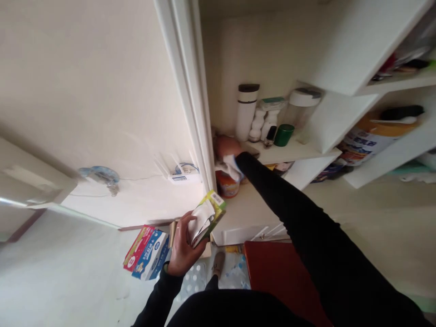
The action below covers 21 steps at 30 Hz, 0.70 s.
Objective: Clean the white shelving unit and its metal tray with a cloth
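My left hand (183, 245) grips a yellow-green carton (214, 206) with white paper (200, 222) folded against it, low in the middle of the view. My right hand (226, 147) reaches into the shelf unit at a white shelf (289, 152). A crumpled white cloth (232, 166) sits in that hand, partly hidden by it. Close by are an orange tub (226, 187) below and a white flask with a dark lid (247, 111) beyond.
White bottles (267, 120), a green cup (284, 135) and a lidded jar (301, 106) stand on the shelf. A white door frame (185, 91) rises on the left. Printed boxes (148, 253) lie on the floor, beside a red mat (279, 281).
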Available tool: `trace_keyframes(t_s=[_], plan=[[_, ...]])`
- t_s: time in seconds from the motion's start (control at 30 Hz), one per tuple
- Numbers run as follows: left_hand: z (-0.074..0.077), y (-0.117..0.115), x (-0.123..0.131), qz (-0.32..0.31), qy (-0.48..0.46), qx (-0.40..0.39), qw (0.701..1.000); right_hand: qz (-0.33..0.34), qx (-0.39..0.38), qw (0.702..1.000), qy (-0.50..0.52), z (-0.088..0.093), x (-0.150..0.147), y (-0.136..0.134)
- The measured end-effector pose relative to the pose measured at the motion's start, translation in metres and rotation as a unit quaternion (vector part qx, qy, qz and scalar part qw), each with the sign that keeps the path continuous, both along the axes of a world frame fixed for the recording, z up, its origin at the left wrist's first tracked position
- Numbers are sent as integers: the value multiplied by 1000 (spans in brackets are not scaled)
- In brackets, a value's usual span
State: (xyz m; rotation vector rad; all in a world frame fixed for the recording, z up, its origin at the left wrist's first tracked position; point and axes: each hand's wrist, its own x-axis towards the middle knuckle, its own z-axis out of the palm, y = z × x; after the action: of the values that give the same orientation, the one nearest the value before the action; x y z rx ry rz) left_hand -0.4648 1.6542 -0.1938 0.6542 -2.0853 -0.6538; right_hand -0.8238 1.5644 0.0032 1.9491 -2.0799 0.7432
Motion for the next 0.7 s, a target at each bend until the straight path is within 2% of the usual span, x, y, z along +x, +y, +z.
trace_keyframes(t_s=[0.1, 0.2, 0.3, 0.4, 0.53, 0.7], plan=[[3, -2, -11, -20, -4, -5, 1000, -38, 16, 999, 10, -5, 11, 26], [5, -3, -19, -40, -1, -11, 999, 11, -4, 999, 47, -23, 5, 84], [7, -2, -22, -50, 0, -13, 999, 37, -58, 996, 60, -46, -24, 143], [12, 0, -21, -56, -11, -19, 998, 35, -106, 992, 65, -66, -63, 183], [13, 1, -30, -73, -17, -49, 996, -9, -149, 987, 66, -88, -109, 215], [-5, 1, -73, -116, -69, -45, 990, -78, -182, 979, 57, -102, -140, 234]])
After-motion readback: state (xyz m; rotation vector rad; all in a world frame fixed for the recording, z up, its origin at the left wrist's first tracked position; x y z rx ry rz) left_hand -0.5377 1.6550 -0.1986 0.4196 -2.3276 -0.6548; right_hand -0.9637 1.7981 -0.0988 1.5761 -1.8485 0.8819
